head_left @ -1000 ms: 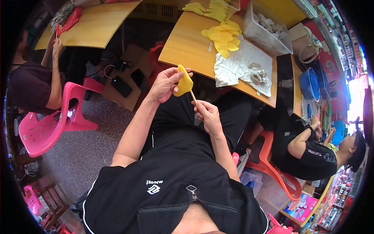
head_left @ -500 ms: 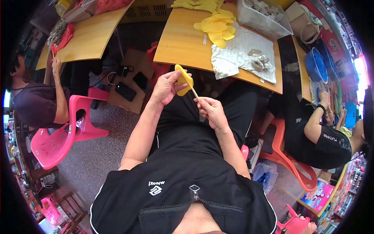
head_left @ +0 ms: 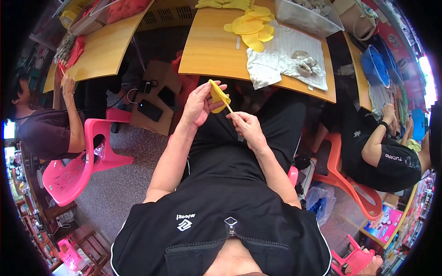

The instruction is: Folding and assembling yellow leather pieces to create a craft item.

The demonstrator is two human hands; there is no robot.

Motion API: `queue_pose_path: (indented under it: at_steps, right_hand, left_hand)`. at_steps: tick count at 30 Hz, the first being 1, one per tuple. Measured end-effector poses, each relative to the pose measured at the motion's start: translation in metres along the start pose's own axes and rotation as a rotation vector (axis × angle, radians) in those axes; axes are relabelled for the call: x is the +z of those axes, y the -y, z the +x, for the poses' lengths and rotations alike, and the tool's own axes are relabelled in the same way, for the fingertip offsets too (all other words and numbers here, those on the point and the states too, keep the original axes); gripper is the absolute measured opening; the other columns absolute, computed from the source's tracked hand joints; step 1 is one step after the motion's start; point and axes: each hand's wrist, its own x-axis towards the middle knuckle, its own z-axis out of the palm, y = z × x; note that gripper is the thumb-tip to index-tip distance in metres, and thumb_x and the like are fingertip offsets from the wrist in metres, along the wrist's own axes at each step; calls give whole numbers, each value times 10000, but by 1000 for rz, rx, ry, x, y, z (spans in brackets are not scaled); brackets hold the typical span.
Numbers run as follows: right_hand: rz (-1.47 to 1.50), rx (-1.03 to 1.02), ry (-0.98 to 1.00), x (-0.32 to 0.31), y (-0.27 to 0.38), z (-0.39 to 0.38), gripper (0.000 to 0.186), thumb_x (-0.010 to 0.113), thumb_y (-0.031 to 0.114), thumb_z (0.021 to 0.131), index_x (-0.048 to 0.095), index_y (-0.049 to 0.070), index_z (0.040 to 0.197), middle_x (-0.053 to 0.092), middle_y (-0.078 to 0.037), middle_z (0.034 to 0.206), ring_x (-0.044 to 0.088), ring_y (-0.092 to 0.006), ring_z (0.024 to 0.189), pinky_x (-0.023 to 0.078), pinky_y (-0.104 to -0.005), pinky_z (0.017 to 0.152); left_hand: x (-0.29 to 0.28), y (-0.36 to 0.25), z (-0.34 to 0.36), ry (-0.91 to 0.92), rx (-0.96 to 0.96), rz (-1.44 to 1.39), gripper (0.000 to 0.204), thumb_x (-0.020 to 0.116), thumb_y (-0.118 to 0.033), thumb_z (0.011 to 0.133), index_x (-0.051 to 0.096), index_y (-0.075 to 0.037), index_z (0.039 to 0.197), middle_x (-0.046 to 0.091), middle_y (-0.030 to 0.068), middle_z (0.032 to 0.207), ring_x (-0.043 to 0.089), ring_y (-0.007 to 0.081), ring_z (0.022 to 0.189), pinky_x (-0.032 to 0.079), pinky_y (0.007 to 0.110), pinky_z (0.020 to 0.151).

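Above my lap, my left hand (head_left: pixel 197 106) pinches a small yellow cloth piece (head_left: pixel 216 95) along its upper edge, fingers closed around it. My right hand (head_left: pixel 248 129) grips a thin, pale wooden stick (head_left: pixel 229 108) between thumb and fingers. The stick's far end meets the yellow piece at its right corner; whether the tip is inside the cloth is hard to see. Both hands are just short of the wooden table (head_left: pixel 209 55). On it lies a loose pile of similar flat yellow pieces (head_left: pixel 251 27).
A white cloth (head_left: pixel 264 69) with a small clear bag (head_left: pixel 305 64) covers the table's right part, below a translucent bin (head_left: pixel 313 23). Co-workers sit at both sides, near a pink chair (head_left: pixel 69 181) and an orange chair (head_left: pixel 336 168). A cardboard box (head_left: pixel 152 122) stands on the floor.
The yellow piece has turned slightly, and its end by the stick looks wider and more folded. My right hand has shifted a little left. The whole view has tilted slightly.
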Motion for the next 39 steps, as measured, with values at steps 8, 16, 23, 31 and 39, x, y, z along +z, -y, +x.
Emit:
queue_pose_path:
  at_steps: [8,16,23,31,39]
  right_hand:
    - [105,-103,-32,3,-11,-3,274,582,256,932,659,36,788,462,80,609,367,-6,514,274,-175,463]
    - [51,-65,-32,-3,-10,1,287,585,284,930,655,45,788,468,80,607,359,1,504,262,-161,455]
    - [215,35,23,-7,-10,3,256,572,260,939,639,43,821,454,80,609,307,11,464,208,-166,425]
    - [113,6,-21,-5,-6,2,266,565,258,943,640,26,837,456,69,606,302,1,452,212,-171,418]
    - [265,82,134,-14,-4,3,282,555,293,944,637,41,848,443,83,610,310,-2,456,215,-166,415]
  left_hand:
    - [21,4,4,-86,92,-111,296,448,-248,984,553,-29,1152,622,144,1148,641,284,998,562,364,798]
    - [19,4,3,-118,58,94,296,467,-254,979,579,-14,1111,647,154,1083,666,245,920,570,344,771]
    - [20,3,5,-100,126,51,283,498,-245,969,593,-19,1110,652,147,1077,665,214,914,567,332,771]
    - [15,5,4,-105,31,218,255,613,-204,907,628,-28,1090,678,108,1014,667,183,893,561,318,775]
    - [11,-4,5,-89,-1,123,274,610,-164,903,608,-30,1142,662,109,1059,662,187,909,568,323,772]
